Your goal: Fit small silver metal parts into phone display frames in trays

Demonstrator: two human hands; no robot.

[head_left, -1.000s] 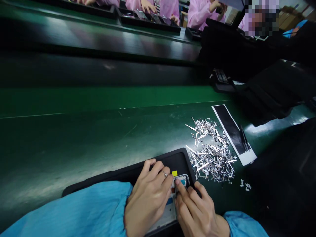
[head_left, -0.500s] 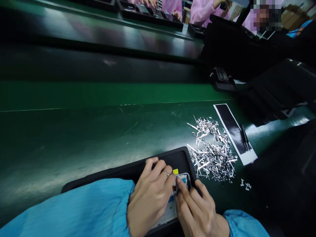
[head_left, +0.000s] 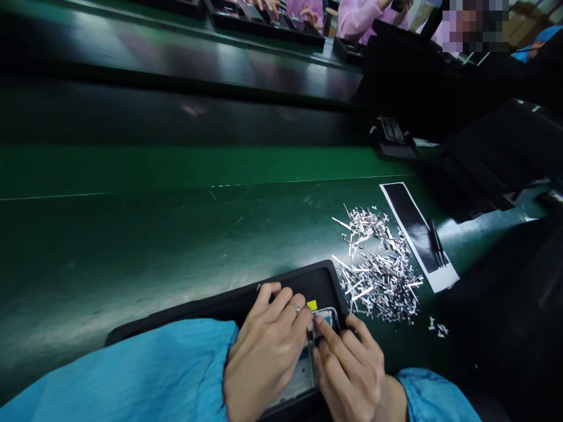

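An opened phone frame (head_left: 302, 380) with a silvery rim and blue patches inside lies tilted in a black tray (head_left: 323, 280). A yellow tab (head_left: 312, 305) shows at its upper edge. My left hand (head_left: 268, 346), wearing a ring, is curled over the frame's left side, its fingertips hidden behind the knuckles. From the right, my right hand (head_left: 352, 369) grips the frame's edge, the index fingertip pressing inside near the top. Whether a small part lies under the fingertips cannot be made out.
Right of the tray lies a heap of small shiny metal strips (head_left: 382, 281). Beyond it, black tweezers (head_left: 436, 243) rest on a white-edged black sheet (head_left: 411, 220). Another phone part sits in a small black tray (head_left: 393, 143). Co-workers in pink sleeves (head_left: 358, 20) work across the bench.
Both hands stay on the phone frame with only a slight shift of the fingers. The whole view has moved a little.
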